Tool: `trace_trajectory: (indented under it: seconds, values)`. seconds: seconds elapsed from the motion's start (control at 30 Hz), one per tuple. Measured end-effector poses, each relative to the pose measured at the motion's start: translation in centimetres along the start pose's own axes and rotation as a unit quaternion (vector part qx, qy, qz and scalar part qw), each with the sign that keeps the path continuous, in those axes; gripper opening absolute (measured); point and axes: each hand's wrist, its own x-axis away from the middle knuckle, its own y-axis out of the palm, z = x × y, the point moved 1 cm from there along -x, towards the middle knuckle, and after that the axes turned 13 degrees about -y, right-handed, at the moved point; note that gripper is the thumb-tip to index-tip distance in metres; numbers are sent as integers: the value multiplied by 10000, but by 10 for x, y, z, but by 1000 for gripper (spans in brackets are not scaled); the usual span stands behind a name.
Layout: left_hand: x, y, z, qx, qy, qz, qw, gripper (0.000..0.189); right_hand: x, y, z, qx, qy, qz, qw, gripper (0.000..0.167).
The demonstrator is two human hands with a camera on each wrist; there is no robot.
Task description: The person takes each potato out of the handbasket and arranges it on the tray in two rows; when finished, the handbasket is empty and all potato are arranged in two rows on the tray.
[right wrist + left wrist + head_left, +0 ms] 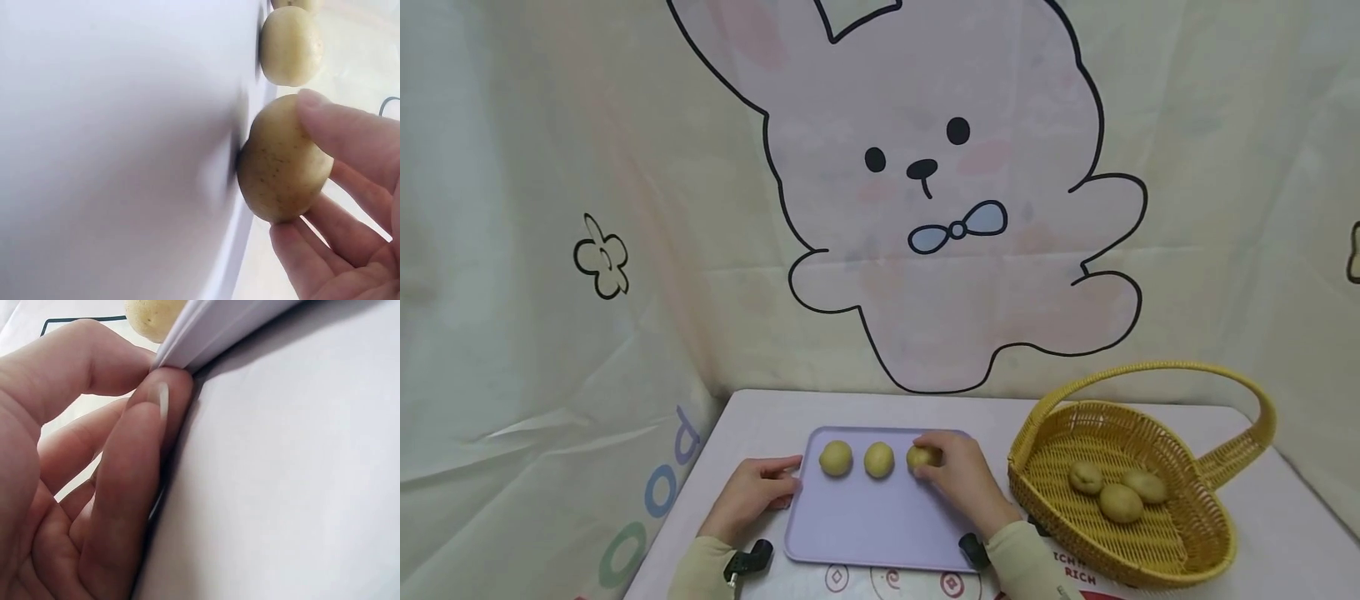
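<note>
A purple tray [880,525] lies on the table with three potatoes in a row along its far side. The left potato [836,458] and middle potato [878,460] sit apart from each other. My right hand [958,477] holds the third potato [284,162] between thumb and fingertips, close over the tray's far right part. At the tray's left edge, my left hand [756,493] grips the rim; in the left wrist view its fingers [125,462] meet at the tray's edge [206,331].
To the right stands a yellow woven basket [1180,546] with a tall handle [1157,367]. Inside it lie three more potatoes [1121,503]. Behind the white table [752,417] hangs a curtain [1217,275] printed with a cartoon animal.
</note>
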Motion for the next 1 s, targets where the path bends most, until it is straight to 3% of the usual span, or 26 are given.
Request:
trace_trajectory:
  seconds: [0.23, 0.5, 0.67, 0.83, 1.0]
  values:
    - [-1, -2, -1, -29, 32, -45, 10000, 53, -1, 0, -2, -154, 147, -168, 9996, 41]
    - [-4, -1, -3, -169, -103, 66, 9998, 50, 1, -1, -3, -110, -55, -177, 9998, 41]
    - [-5, 3, -3, -224, -124, 54, 9997, 50, 13, -11, -10, -70, 121, -308, 9994, 44]
    - [-5, 2, -3, -243, -110, 72, 9996, 51, 40, -35, -26, -95, -72, -544, 9984, 45]
    - [-5, 0, -3, -210, -145, 86, 9996, 51, 78, -87, -36, 26, -658, -948, 9933, 41]
